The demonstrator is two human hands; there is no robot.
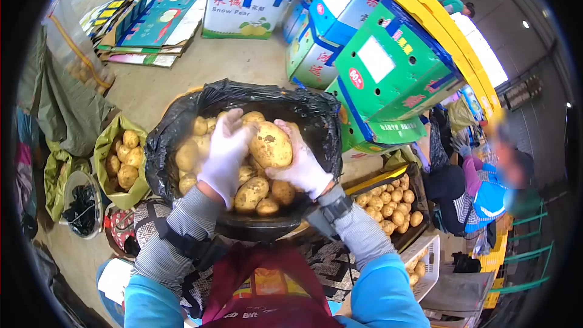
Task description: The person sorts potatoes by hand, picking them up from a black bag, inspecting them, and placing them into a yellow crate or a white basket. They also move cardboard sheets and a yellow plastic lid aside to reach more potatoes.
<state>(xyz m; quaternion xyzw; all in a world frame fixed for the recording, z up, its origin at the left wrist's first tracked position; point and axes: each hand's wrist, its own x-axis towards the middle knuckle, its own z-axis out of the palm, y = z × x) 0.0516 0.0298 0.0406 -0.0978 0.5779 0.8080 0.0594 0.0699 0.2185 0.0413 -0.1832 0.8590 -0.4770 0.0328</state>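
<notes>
A large potato (271, 145) with dark specks is held up over a basket lined with black plastic (243, 94). My right hand (300, 161), in a white glove, grips this potato from its right side. Just left of it, my left hand (228, 152), gloved too, is slightly blurred above the other potatoes (251, 194); its fingers are bent, and whether they hold anything is hard to tell. Several potatoes lie below and around both hands inside the basket.
Green bag of potatoes (127, 176) at left, beside a bucket (82, 203). Crate of smaller potatoes (388, 206) at right, white crate (428, 261) below it. Stacked green boxes (388, 61) and flattened cardboard (158, 21) beyond. Another person (486, 194) sits at far right.
</notes>
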